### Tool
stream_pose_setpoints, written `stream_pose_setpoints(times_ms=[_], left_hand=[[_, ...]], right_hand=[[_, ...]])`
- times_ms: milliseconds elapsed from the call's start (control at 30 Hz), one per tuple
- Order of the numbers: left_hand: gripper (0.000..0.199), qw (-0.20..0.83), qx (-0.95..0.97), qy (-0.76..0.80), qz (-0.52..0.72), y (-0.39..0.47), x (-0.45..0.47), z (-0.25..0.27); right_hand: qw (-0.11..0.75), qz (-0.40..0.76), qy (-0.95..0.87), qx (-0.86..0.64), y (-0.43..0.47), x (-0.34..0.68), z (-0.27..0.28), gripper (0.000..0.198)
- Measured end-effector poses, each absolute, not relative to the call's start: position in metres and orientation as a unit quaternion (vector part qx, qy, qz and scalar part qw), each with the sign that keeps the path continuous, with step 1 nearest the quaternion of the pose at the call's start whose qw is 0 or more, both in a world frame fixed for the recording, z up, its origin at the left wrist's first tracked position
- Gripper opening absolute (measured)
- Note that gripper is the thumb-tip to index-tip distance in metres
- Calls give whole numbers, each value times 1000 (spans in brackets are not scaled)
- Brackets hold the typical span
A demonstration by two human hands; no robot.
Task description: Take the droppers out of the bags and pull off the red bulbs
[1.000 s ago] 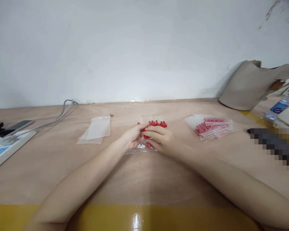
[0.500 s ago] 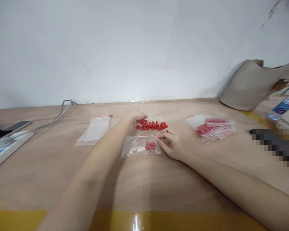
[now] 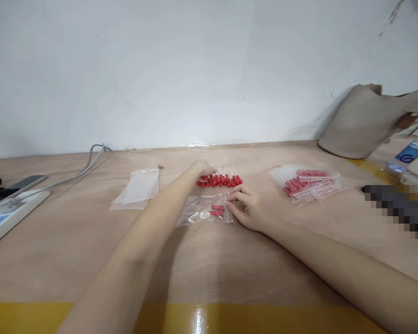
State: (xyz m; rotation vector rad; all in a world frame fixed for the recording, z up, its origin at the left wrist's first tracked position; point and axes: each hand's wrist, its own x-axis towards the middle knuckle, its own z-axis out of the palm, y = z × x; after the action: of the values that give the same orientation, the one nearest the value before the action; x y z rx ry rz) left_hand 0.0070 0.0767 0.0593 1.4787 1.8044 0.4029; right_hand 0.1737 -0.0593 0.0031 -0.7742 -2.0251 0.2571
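Now parted vs 1 s ago: reaching w/ L hand (image 3: 201,170) to L end of red-tipped sticks (image 3: 227,180) behind clear bag (image 3: 202,213) and touching its zip end w/ R hand (image 3: 249,208), can't tell whether gripping w/ either, so working sticks + bag separately.
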Motion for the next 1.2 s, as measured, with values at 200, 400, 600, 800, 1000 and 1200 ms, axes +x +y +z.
stream_pose_setpoints(times_ms=[200,400,600,800,1000,1200], left_hand=[[17,303,588,745,88,68,3,66],[16,221,629,732,141,58,-15,68],[16,189,657,715,146,55,-19,58],[24,167,673,704,155,55,-18,55],[21,88,702,664,241,24,-23,54],[24,110,844,427,305,-53,-43,38]], right_hand=[[458,103,-825,-313,-60,174,4,7],[463,100,-825,-309,-61,174,6,7],[463,88,-826,-310,-62,173,7,7],[473,81,-824,-301,-59,173,4,6],[464,89,-819,-326,-60,176,7,10],[429,142,-797,-400,-59,185,4,9]])
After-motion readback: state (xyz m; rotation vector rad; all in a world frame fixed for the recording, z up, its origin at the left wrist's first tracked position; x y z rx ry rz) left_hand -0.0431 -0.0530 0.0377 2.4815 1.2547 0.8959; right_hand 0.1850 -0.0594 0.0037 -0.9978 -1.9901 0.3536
